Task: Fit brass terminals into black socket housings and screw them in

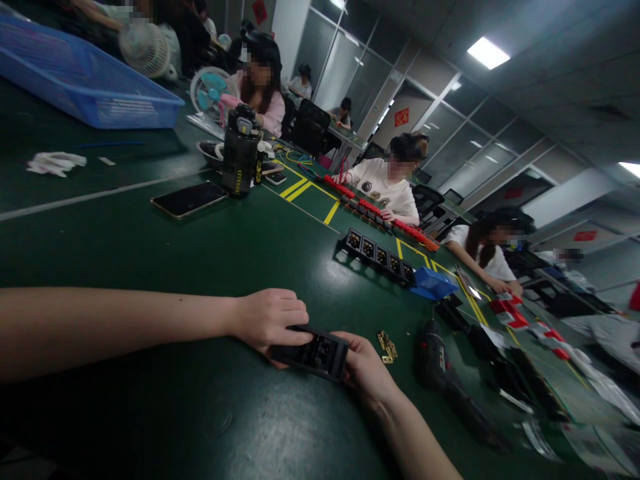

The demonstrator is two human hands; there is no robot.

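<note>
Between my two hands, above the green table, is a black rectangular plastic housing [325, 353] with open compartments on its upper face. My left hand [273, 323] grips its left end, with one finger laid over the top near the compartments. My right hand [367, 367] holds the right end, fingers partly hidden behind it. Just right of that hand lie several small brass-coloured metal pieces [386, 347]. A black power screwdriver [440, 367] rests farther right. Beyond my hands stands a row of black housings with brass contacts inside [380, 255].
A blue plastic bag [434, 283] touches the row's right end. A phone [190, 199] and a dark bottle [240, 153] are at the back left, near a blue basket [135, 110]. Red strips [370, 208] lie before a co-worker across the table [250, 253]. A clear container [580, 443] is lower right.
</note>
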